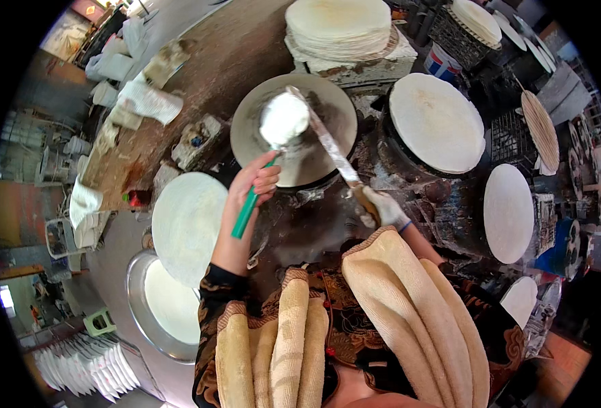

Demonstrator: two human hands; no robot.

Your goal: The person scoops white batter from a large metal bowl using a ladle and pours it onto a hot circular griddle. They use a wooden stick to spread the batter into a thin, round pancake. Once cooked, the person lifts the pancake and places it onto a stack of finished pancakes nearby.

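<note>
My left hand (262, 177), bare, grips the green handle (245, 214) of a ladle whose bowl is full of white batter (284, 119). The bowl is over a round griddle (249, 132); I cannot tell whether it touches. In a white glove, my right hand (386, 206) holds the wooden handle of a long flat metal spatula (333, 148) coated with white residue. Its blade slants over the griddle, with the tip beside the batter. To the right, a second round griddle carries a white flatbread sheet (437, 122).
A stack of flatbread sheets (338, 30) stands on a block behind the griddle. At left are a pale round disc (189, 229) and a metal basin (139, 316) of white batter. Farther right are another white round sheet (508, 213) and a ribbed round board (540, 133).
</note>
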